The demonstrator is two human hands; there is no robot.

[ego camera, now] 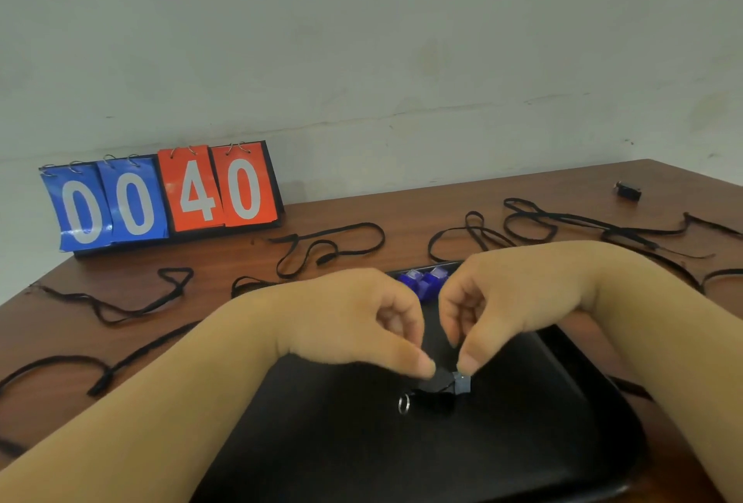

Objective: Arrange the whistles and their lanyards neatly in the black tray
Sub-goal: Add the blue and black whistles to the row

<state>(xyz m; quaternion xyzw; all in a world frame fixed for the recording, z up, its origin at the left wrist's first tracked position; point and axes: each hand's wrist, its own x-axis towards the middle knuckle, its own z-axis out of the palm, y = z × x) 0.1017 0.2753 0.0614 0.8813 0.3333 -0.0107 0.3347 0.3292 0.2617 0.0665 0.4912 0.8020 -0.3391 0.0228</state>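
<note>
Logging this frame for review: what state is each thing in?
black whistle: held over black tray, key ring attached
left grip: pinches black whistle
right grip: pinches same whistle
blue whistles: lying at tray's far end
lanyards: strewn loose on table
scoreboard: upright, reads 00 40

A flip scoreboard [161,196] stands at the far left corner of the worktop [575,184], its back close to the wall [402,40]. Its base is black, and four cards hang from small metal rings [132,159] along the top. The two blue cards [104,205] on the left each show a white 0; their lower edges curl and shine. The two orange-red cards [219,188] on the right read 4 and 0. The worktop is reddish-brown wood. The wall is pale and scuffed, with an uneven line running across it.
</note>
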